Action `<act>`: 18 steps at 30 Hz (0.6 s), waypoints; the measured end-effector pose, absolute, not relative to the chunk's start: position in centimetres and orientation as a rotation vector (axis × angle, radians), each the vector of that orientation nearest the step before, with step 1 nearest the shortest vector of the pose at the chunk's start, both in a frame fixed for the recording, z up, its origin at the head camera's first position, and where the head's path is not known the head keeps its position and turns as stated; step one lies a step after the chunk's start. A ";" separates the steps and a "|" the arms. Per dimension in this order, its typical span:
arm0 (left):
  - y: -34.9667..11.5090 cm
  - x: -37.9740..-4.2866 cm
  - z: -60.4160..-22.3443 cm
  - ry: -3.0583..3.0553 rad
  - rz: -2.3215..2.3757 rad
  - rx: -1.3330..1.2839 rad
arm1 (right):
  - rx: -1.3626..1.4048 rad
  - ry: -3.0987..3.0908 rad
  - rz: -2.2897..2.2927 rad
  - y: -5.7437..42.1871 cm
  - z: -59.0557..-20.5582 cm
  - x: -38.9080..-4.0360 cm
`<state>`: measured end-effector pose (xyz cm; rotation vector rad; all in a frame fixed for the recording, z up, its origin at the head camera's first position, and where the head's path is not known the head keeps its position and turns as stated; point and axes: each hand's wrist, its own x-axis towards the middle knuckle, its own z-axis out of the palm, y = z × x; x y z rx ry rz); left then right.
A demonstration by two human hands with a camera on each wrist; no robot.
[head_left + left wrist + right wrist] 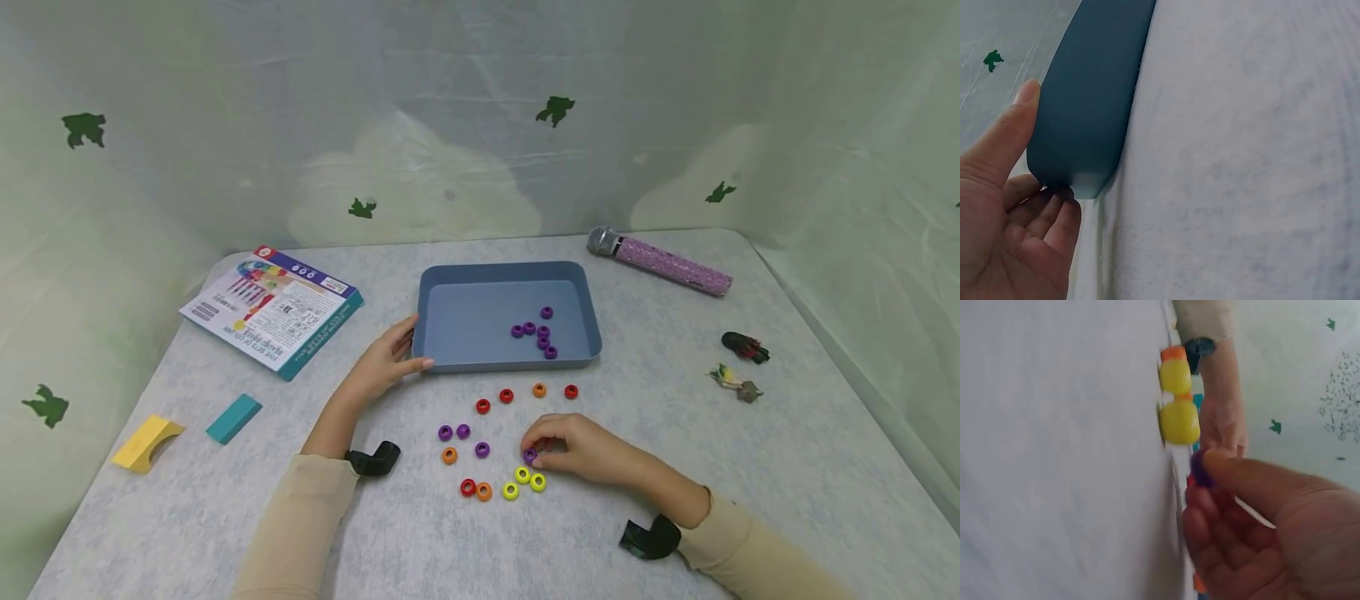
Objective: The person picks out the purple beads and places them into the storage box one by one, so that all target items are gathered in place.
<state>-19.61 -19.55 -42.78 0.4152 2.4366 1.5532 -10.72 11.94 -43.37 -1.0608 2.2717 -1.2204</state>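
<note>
My right hand (581, 448) pinches a purple bead (530, 457) between thumb and fingers, low over the table. The same pinch shows in the right wrist view, where the purple bead (1199, 470) sits at the thumb tip. Three yellow beads (522, 475) lie just below that hand. At the left front corner of a blue-grey tray (480, 312), my left hand (382, 358) holds the tray, thumb and curled fingers on either side of the corner. Inside the tray, toward its right side, lie several purple beads (543, 332).
Loose purple beads (463, 432), red beads (483, 406) and orange beads (449, 456) lie before the tray. Left are a box (273, 308), a yellow arch block (146, 443) and a teal block (233, 418). Right are a pink microphone (667, 262) and two small toys (745, 347).
</note>
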 end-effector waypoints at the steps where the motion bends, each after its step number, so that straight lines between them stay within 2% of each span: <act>1: -19.5 -19.6 -42.8 2.434 1.554 0.417 | -1.030 2.283 -1.233 11.9 -43.1 -10.9; 8: -19.4 -19.4 -42.3 2.438 1.537 0.418 | -0.949 2.354 -1.498 12.2 -39.8 -14.1; 14: -19.5 -19.6 -42.6 2.450 1.528 0.414 | -0.855 2.486 -1.598 12.3 -40.5 -18.7; 18: -19.4 -19.6 -42.6 2.450 1.524 0.401 | -0.764 2.596 -1.484 12.0 -40.8 -20.9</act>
